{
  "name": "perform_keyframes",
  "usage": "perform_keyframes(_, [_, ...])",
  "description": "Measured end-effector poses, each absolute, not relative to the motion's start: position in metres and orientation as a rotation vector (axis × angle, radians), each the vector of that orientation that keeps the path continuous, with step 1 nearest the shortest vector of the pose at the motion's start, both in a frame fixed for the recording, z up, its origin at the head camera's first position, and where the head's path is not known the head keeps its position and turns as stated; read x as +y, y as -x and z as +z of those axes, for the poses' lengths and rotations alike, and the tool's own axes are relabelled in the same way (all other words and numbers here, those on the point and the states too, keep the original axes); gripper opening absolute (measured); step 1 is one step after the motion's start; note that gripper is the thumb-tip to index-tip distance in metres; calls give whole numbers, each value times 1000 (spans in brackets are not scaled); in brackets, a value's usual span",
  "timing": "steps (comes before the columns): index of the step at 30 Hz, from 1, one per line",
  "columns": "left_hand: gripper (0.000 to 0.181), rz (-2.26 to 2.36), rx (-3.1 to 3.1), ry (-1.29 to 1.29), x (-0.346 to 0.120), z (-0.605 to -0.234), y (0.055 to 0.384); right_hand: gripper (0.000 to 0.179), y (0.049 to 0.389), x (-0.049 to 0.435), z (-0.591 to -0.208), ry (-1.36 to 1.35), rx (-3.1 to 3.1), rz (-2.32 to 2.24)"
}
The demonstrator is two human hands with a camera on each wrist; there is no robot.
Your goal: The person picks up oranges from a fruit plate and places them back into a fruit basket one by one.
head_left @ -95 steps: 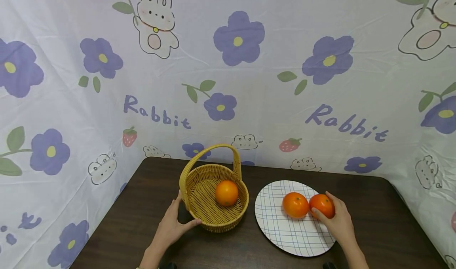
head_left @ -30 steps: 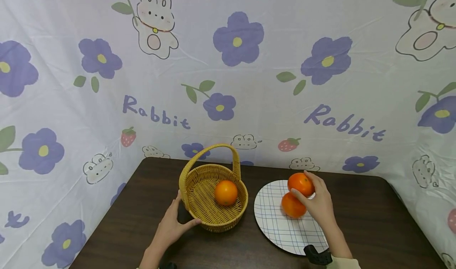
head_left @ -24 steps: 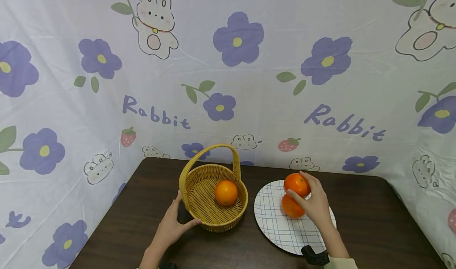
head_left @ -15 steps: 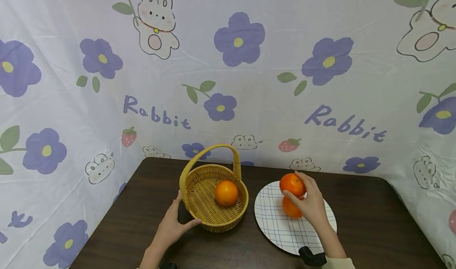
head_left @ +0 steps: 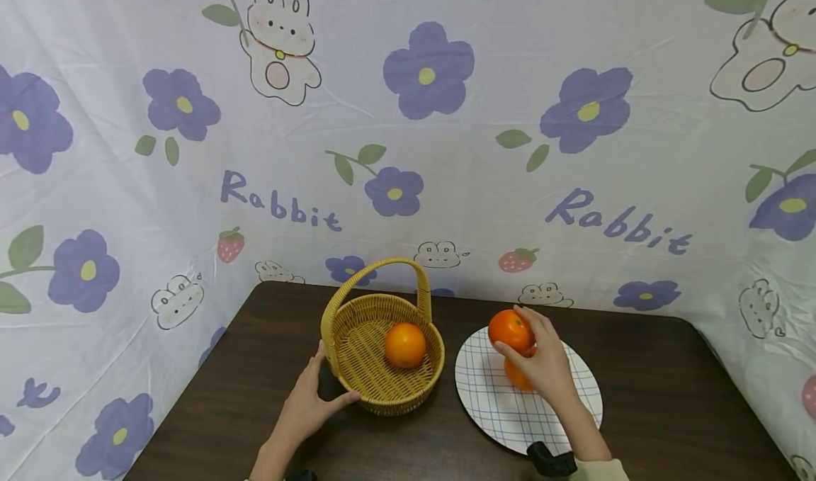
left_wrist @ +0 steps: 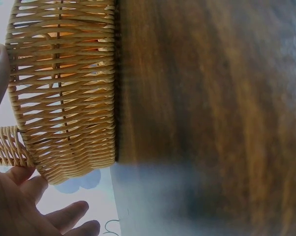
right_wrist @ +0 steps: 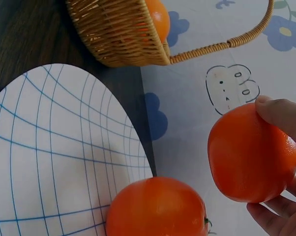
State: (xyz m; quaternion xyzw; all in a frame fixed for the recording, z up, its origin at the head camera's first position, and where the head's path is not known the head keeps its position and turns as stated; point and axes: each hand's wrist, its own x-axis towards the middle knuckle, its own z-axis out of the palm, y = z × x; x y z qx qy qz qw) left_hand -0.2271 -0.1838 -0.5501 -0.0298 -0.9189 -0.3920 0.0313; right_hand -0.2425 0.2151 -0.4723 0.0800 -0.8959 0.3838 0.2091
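My right hand (head_left: 544, 362) holds a glossy orange-red tangerine (head_left: 510, 330) between thumb and fingers, raised above the plate. Beneath it a second tangerine (right_wrist: 158, 209) sits on the round white plate (head_left: 487, 396), which has a blue grid; the held fruit and the hand partly hide this one in the head view. At the left, my left hand (head_left: 308, 403) rests against a yellow wicker basket (head_left: 363, 385), its thumb on the near side and fingers spread by the foot of the handle. Inside the basket lies an orange (head_left: 405, 345).
A dark wooden table (head_left: 255, 353) bears everything. Behind it and along the sides hangs a white cloth (head_left: 459, 162) printed with flowers and rabbits. The basket's tall arched handle (head_left: 382, 265) stands above its rim, and the plate lies right of the basket.
My right hand has lifted the tangerine off the plate's right side and moved it left, past the other tangerine towards the basket. My left hand and the basket stay put.
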Motion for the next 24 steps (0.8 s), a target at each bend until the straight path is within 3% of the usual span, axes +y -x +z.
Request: perform_keyframes(24, [111, -1189, -2836, 91, -184, -550, 228, 69, 240, 189, -470, -280, -2506, 1063])
